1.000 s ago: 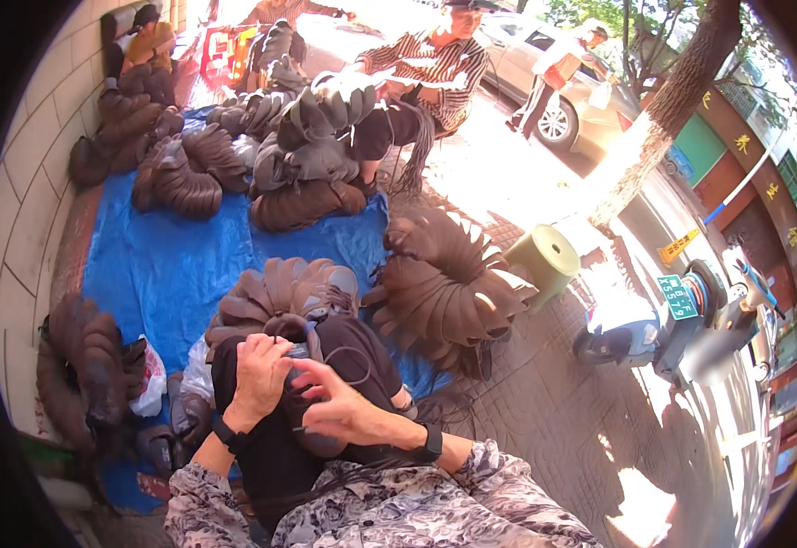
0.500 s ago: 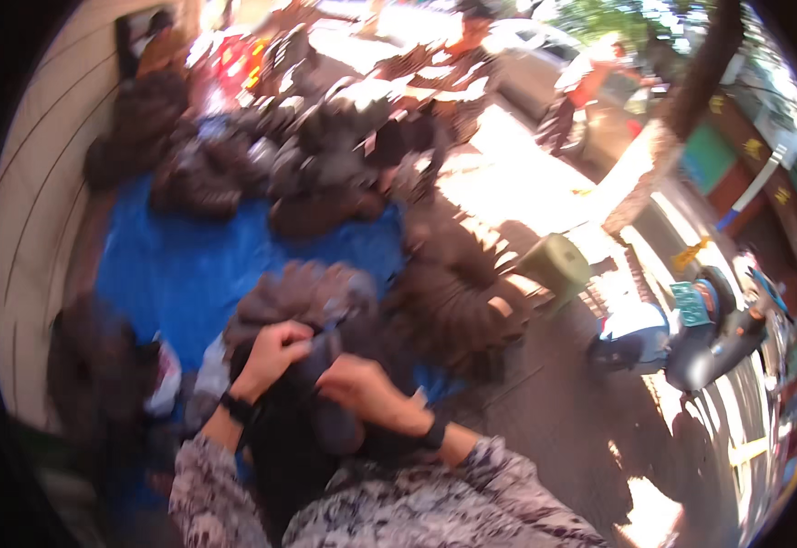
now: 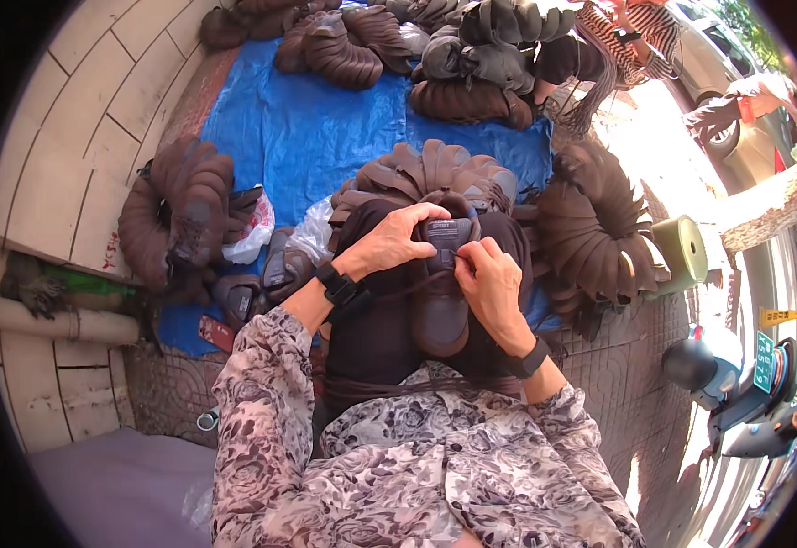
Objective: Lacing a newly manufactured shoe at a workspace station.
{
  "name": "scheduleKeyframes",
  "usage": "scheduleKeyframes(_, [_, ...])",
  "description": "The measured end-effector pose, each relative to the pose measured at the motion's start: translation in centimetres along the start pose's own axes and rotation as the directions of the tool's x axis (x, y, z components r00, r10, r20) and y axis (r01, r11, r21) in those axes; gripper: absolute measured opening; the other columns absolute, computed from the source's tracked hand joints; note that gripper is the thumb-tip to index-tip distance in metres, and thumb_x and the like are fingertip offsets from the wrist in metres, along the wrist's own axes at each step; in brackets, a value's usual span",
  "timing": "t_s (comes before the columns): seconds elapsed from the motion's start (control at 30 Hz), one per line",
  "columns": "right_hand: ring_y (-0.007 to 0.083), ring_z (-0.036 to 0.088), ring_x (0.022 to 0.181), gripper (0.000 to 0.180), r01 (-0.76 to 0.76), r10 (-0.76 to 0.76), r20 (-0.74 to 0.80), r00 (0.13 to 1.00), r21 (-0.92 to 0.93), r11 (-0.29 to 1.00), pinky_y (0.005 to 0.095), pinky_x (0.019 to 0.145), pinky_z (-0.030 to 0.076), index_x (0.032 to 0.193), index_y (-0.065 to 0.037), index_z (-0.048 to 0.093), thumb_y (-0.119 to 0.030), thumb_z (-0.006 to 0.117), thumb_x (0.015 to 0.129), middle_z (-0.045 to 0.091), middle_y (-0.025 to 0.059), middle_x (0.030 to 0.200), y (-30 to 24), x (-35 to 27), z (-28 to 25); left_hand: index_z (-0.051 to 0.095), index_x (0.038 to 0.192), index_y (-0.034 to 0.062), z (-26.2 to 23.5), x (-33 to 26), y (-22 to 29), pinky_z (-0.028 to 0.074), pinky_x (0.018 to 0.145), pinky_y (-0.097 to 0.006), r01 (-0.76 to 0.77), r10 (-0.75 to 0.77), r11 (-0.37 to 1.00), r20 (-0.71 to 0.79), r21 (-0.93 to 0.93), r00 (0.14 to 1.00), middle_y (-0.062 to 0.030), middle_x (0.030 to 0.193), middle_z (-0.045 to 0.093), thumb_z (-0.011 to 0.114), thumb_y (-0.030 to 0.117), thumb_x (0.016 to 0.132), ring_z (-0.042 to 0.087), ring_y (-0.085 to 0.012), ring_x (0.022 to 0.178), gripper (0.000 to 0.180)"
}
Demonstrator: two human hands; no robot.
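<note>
A dark brown shoe [image 3: 440, 306] rests on my lap, tongue end pointing away from me. My left hand [image 3: 391, 242] grips the top of its tongue, fingers curled over the edge. My right hand [image 3: 492, 285] pinches the right side of the shoe's opening, close to the tongue. Both wrists carry black bands. I wear a flowered grey shirt and dark trousers.
Rings of stacked brown shoes [image 3: 595, 233] lie on a blue tarp [image 3: 307, 137] ahead, with more bundles [image 3: 184, 215] at the left and far end. A green roll [image 3: 681, 251] stands at the right. Another person [image 3: 631, 27] sits beyond. A scooter [image 3: 745, 393] is parked at the right.
My head has tipped downward, so the tarp and shoe piles shifted up in view. Both hands stay on the shoe in my lap.
</note>
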State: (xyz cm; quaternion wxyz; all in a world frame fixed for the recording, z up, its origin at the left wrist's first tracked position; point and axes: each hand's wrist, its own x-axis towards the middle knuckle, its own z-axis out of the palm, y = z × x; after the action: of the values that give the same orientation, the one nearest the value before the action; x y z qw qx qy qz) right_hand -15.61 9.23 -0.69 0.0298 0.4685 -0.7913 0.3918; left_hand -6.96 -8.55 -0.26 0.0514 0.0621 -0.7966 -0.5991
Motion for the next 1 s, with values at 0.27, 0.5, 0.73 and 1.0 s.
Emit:
scheduleKeyframes(0.27, [0.0280, 0.058, 0.071, 0.005, -0.008, -0.024, 0.154, 0.988, 0.207, 0.978, 0.0379, 0.063, 0.044, 0.079, -0.006, 0.063, -0.009, 0.065, 0.074, 0.057, 0.0073, 0.075, 1.0, 0.6, -0.5, 0.052, 0.119, -0.0007, 0.5, -0.1, 0.0, 0.041, 0.093, -0.027, 0.004, -0.004, 1.000, -0.036, -0.001, 0.999, -0.0057, 0.111, 0.057, 0.064, 0.000, 0.070, 0.053, -0.0127, 0.103, 0.050])
scheduleKeyframes(0.5, [0.0251, 0.059, 0.066, 0.008, 0.017, -0.061, 0.155, 0.986, 0.272, 0.962, 0.0321, 0.059, 0.044, 0.081, -0.002, 0.064, -0.005, 0.067, 0.075, 0.058, 0.0097, 0.073, 1.5, 1.2, -0.3, 0.054, 0.119, -0.0001, 0.9, -0.2, -0.1, 0.042, 0.091, -0.026, 0.006, -0.005, 1.000, -0.083, 0.021, 0.997, -0.0053, 0.111, 0.058, 0.065, 0.002, 0.070, 0.053, -0.0132, 0.101, 0.050])
scheduleKeyframes(0.73, [0.0202, 0.057, 0.063, 0.009, -0.179, 0.028, 0.363, 0.931, 0.389, 0.904, 0.0299, 0.059, 0.043, 0.084, -0.001, 0.065, -0.006, 0.067, 0.076, 0.056, 0.0092, 0.071, 1.8, 2.1, -0.9, 0.053, 0.121, 0.0006, 0.9, -0.4, 0.0, 0.041, 0.093, -0.028, 0.017, -0.014, 0.999, -0.087, 0.041, 0.996, -0.0071, 0.112, 0.058, 0.066, 0.004, 0.070, 0.052, -0.0142, 0.103, 0.053])
scheduleKeyframes(1.0, [0.0261, 0.061, 0.073, 0.010, -0.169, 0.033, 0.321, 0.946, 0.406, 0.898, 0.0336, 0.064, 0.046, 0.087, 0.000, 0.063, -0.002, 0.062, 0.077, 0.062, 0.0116, 0.079, 1.4, 1.6, -0.8, 0.049, 0.126, 0.0002, 0.8, -0.9, -0.4, 0.037, 0.099, -0.029, -0.134, 0.167, 0.949, -0.096, 0.284, 0.981, -0.0107, 0.121, 0.056, 0.063, 0.006, 0.075, 0.051, -0.0168, 0.113, 0.053])
